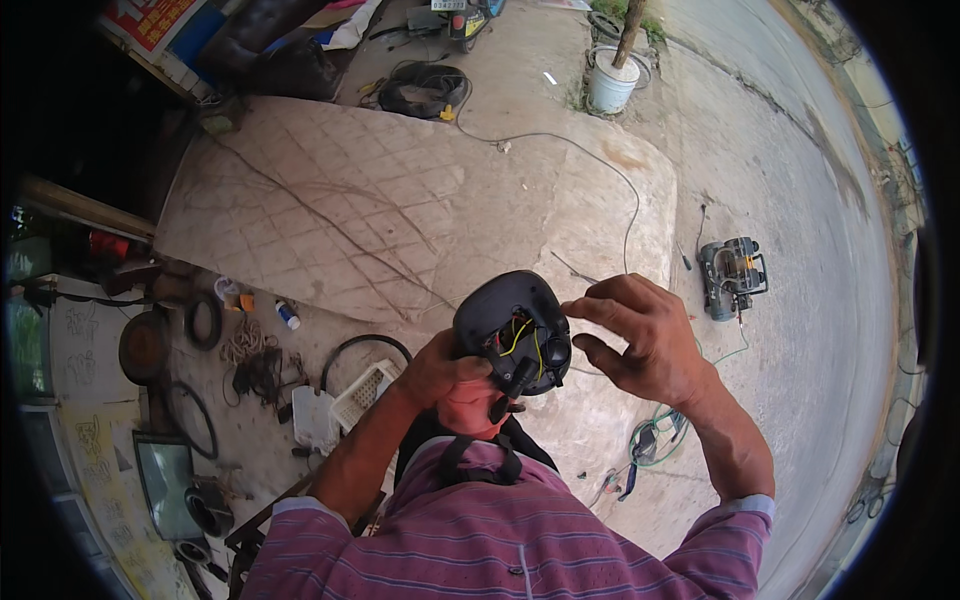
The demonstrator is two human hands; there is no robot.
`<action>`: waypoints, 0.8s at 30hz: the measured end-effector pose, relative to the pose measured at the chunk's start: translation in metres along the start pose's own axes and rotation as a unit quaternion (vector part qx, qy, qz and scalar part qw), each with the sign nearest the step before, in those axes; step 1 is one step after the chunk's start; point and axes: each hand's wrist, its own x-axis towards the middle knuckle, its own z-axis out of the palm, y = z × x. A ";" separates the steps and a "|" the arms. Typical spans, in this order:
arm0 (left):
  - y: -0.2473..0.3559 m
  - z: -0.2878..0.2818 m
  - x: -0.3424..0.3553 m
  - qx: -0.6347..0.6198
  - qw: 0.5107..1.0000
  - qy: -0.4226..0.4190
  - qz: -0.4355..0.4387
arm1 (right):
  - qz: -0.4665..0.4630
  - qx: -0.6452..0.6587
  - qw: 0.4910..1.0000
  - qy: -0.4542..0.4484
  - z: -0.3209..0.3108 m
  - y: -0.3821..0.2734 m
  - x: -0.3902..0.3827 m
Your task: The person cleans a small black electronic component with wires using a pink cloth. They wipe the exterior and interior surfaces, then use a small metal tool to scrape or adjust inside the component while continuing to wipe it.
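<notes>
A rounded black plastic housing (480, 312) is held up in front of my chest. Its hollow side faces up, showing loose yellow and red wires (517, 337) inside and a short black stub at its lower edge. My left hand (442, 370) grips the housing at its lower left, thumb over the rim. Just off its right edge is my right hand (640, 335), with thumb and forefinger apart and nothing visible between them. Below the housing shows a salmon-coloured surface (468, 408), partly covered; I cannot tell what it is.
A small compressor-like machine (733, 278) stands at the right, with a green hose (655, 440) nearby. Left are a white plastic basket (362, 397), tyres (203, 320) and rope (248, 342). Far off lie a coiled black hose (423, 90) and a white bucket planter (611, 82).
</notes>
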 end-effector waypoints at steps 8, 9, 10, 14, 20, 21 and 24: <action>0.001 0.006 0.000 0.048 0.999 0.010 0.000 | -0.170 -0.170 0.970 -0.022 0.029 -0.009 -0.005; 0.002 0.007 0.001 0.058 0.998 0.006 0.005 | -0.178 -0.178 0.967 -0.034 0.032 -0.009 -0.006; 0.003 0.008 0.002 0.068 0.998 0.004 0.010 | -0.176 -0.178 0.968 -0.021 0.036 -0.008 -0.006; 0.005 0.008 0.004 0.131 0.991 -0.007 -0.012 | -0.171 -0.179 0.966 -0.072 0.032 -0.011 0.004; 0.002 0.003 0.002 0.208 0.977 -0.018 -0.033 | -0.162 -0.131 0.973 -0.099 0.037 -0.004 0.015; 0.003 0.007 0.003 0.195 0.980 -0.018 -0.022 | -0.144 -0.125 0.976 -0.107 0.037 -0.002 0.015; 0.008 0.011 0.000 0.182 0.983 -0.019 -0.012 | -0.154 -0.125 0.974 -0.105 0.037 -0.001 0.015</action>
